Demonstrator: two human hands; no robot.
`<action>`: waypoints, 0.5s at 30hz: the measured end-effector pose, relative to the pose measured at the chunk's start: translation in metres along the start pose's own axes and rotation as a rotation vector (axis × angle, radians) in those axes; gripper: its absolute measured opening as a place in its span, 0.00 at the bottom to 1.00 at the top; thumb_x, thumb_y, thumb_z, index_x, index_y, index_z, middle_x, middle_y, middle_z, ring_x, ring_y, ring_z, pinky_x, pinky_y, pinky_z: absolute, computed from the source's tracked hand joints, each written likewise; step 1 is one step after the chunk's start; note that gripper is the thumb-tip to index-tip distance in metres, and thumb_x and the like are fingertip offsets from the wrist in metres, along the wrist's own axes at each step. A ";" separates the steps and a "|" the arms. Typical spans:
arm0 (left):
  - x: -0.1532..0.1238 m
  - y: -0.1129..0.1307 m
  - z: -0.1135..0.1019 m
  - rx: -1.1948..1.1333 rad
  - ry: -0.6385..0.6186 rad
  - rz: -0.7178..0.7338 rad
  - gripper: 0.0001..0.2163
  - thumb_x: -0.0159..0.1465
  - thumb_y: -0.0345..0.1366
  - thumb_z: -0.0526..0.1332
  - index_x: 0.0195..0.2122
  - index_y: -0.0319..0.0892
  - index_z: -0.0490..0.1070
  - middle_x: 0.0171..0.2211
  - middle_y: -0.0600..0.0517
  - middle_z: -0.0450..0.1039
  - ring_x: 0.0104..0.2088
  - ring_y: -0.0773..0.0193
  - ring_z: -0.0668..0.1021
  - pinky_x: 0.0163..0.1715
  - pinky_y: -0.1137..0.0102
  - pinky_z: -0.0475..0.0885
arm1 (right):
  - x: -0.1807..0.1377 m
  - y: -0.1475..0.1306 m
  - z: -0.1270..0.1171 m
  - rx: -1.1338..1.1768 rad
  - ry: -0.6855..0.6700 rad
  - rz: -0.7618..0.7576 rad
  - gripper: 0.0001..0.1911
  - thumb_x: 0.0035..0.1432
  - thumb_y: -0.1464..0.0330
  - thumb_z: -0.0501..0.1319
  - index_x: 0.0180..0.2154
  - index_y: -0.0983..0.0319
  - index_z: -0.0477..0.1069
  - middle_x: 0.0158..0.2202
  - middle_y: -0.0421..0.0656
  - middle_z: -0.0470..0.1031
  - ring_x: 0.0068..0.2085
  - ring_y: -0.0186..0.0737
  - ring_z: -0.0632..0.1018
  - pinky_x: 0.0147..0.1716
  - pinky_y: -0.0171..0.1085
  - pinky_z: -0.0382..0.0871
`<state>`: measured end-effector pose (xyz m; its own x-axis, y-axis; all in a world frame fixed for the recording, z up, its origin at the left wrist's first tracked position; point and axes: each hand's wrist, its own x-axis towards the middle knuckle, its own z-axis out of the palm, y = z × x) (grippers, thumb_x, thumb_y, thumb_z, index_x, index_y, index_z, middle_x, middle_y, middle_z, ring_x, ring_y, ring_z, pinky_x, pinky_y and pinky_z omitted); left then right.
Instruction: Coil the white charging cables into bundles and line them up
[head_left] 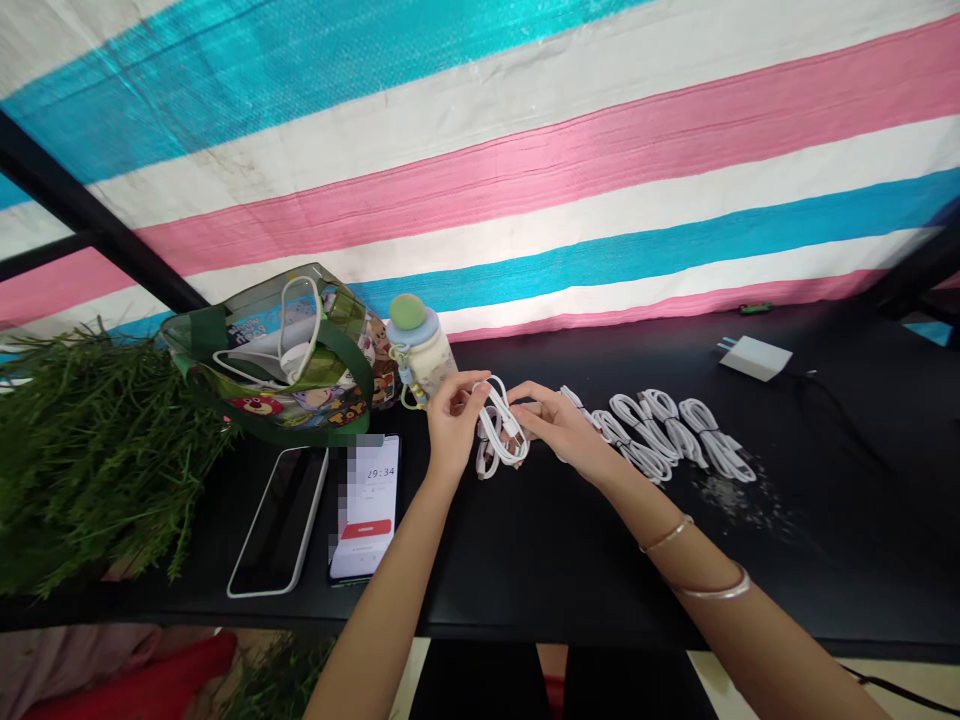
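Observation:
Between my two hands, a little above the black table, is a white charging cable (504,425) wound into an oval loop. My left hand (454,420) pinches the loop at its upper left with thumb and fingers. On the other side, my right hand (559,425) has its fingers closed at the cable's right edge; its fingertips partly cover what they grip. Under the held loop lies another white cable (486,462), partly hidden. To the right of my right hand, several coiled white cables (660,432) lie in a row on the table, each bundled.
A white charger plug (756,358) with a dark cord lies far right. Left are a phone with a lit screen (367,510), a white-cased phone (277,520), a patterned clear bag (300,370), a bottle (424,350) and green foliage (97,460). Striped sheeting (525,180) hangs behind.

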<state>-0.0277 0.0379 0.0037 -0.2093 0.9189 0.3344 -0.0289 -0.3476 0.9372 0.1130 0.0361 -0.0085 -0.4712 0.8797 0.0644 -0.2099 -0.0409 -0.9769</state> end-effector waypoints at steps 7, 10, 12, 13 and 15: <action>-0.001 0.002 0.000 -0.039 -0.030 -0.064 0.10 0.49 0.42 0.69 0.31 0.44 0.76 0.18 0.59 0.63 0.21 0.70 0.67 0.22 0.75 0.63 | -0.001 -0.003 0.001 -0.044 0.038 0.002 0.21 0.49 0.50 0.64 0.34 0.60 0.67 0.21 0.35 0.72 0.20 0.32 0.73 0.20 0.33 0.71; -0.001 0.002 0.000 -0.038 -0.039 -0.079 0.10 0.49 0.42 0.69 0.29 0.43 0.76 0.19 0.57 0.65 0.22 0.69 0.68 0.23 0.75 0.64 | -0.002 -0.005 0.002 -0.102 0.041 -0.012 0.20 0.52 0.50 0.62 0.34 0.60 0.69 0.21 0.35 0.71 0.20 0.32 0.73 0.21 0.34 0.72; -0.001 0.003 0.000 -0.039 -0.051 -0.082 0.09 0.49 0.41 0.68 0.27 0.43 0.76 0.21 0.56 0.68 0.23 0.69 0.70 0.23 0.75 0.65 | -0.003 -0.006 0.003 -0.125 0.043 -0.013 0.21 0.53 0.49 0.60 0.35 0.60 0.70 0.21 0.35 0.71 0.20 0.32 0.72 0.20 0.34 0.71; -0.001 0.003 0.001 -0.042 -0.061 -0.086 0.08 0.49 0.41 0.68 0.27 0.43 0.76 0.22 0.56 0.70 0.23 0.69 0.71 0.23 0.75 0.65 | -0.003 -0.006 0.003 -0.131 0.045 -0.013 0.22 0.53 0.48 0.59 0.35 0.60 0.70 0.20 0.35 0.70 0.20 0.32 0.72 0.20 0.34 0.71; -0.001 0.004 0.001 -0.047 -0.079 -0.095 0.07 0.50 0.39 0.68 0.26 0.43 0.76 0.24 0.55 0.73 0.24 0.68 0.72 0.24 0.75 0.66 | -0.003 -0.006 0.004 -0.138 0.053 -0.014 0.23 0.52 0.47 0.59 0.35 0.60 0.70 0.19 0.35 0.69 0.19 0.32 0.71 0.20 0.34 0.70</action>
<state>-0.0265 0.0361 0.0071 -0.1260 0.9594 0.2525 -0.0914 -0.2647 0.9600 0.1128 0.0317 -0.0018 -0.4222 0.9038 0.0704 -0.0944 0.0335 -0.9950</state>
